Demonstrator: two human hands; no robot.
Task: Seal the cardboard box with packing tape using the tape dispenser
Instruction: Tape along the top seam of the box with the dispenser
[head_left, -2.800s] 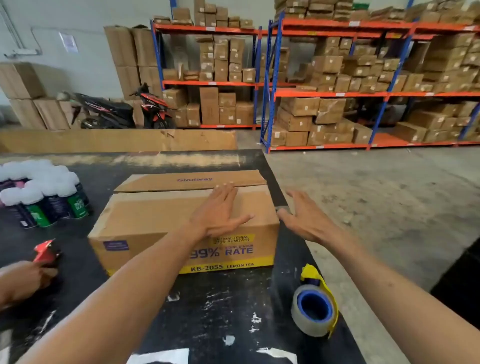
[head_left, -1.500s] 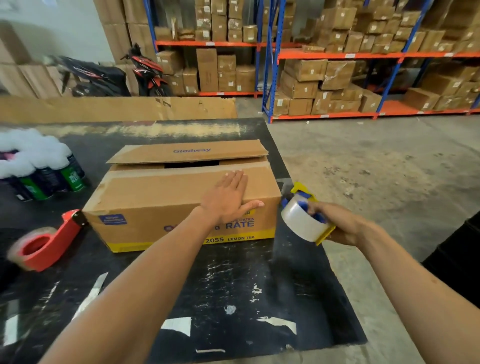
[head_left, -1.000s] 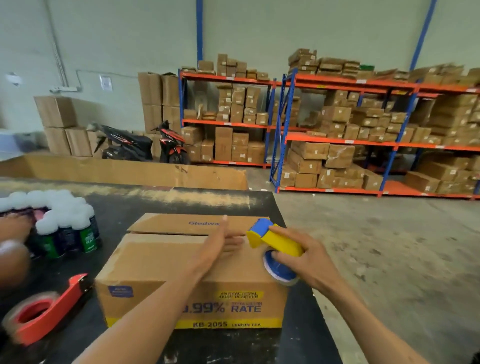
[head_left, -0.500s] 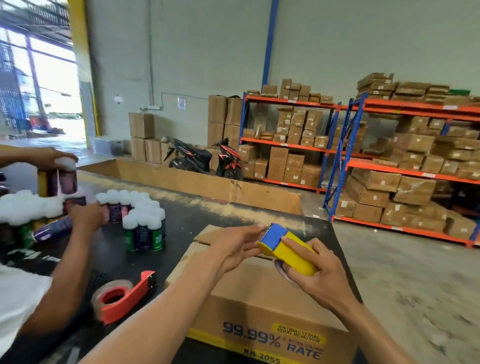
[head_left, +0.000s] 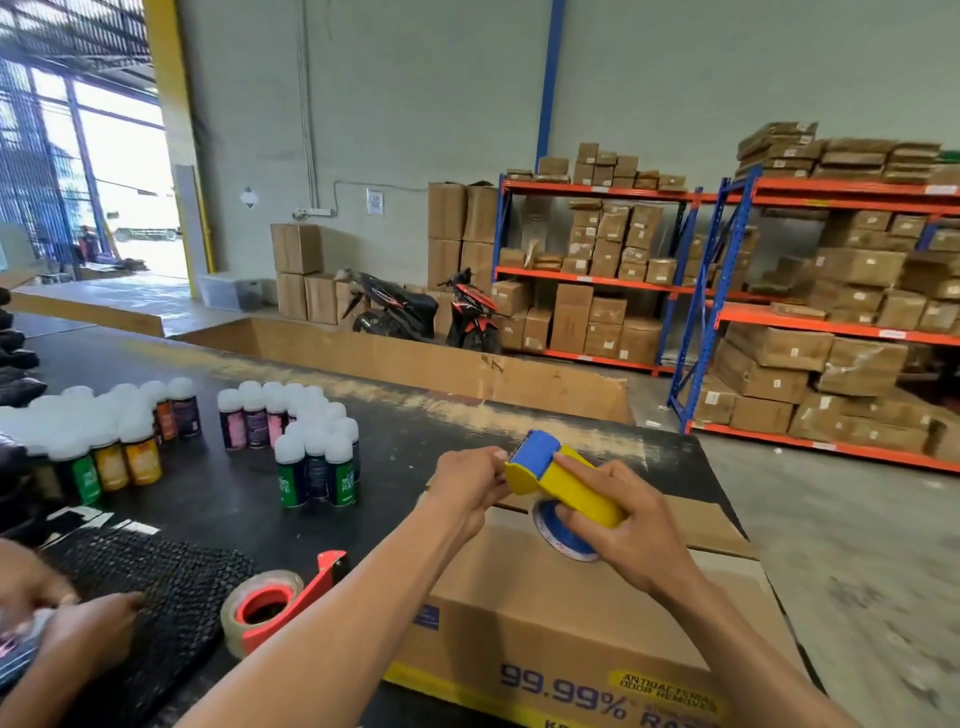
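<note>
Black and scuffed, the surface carries everything close at hand. Nearest lies the cardboard box, its front printed "99.99% RATE", the near top flap down flat and the far flap lying lower behind it. Over the box top, the right hand is wrapped around the yellow handle of the tape dispenser, fingers curled shut on it, with the blue-cored tape roll beneath, just above or touching the cardboard; which one is unclear. The left hand pinches at the dispenser's blue front end with thumb and fingertips.

Left of the box, a second dispenser, red, lies on its side on the surface with its clear roll toward the camera. Beside it is a dark ribbed mat, and at the lower left edge another person's hands are blurred.

Further back stand clusters of white-capped spray cans with coloured labels. Beyond the surface's far edge a long cardboard sheet stands upright, then two parked motorbikes, stacked cartons, and orange-and-blue racking full of boxes against a pale wall.
</note>
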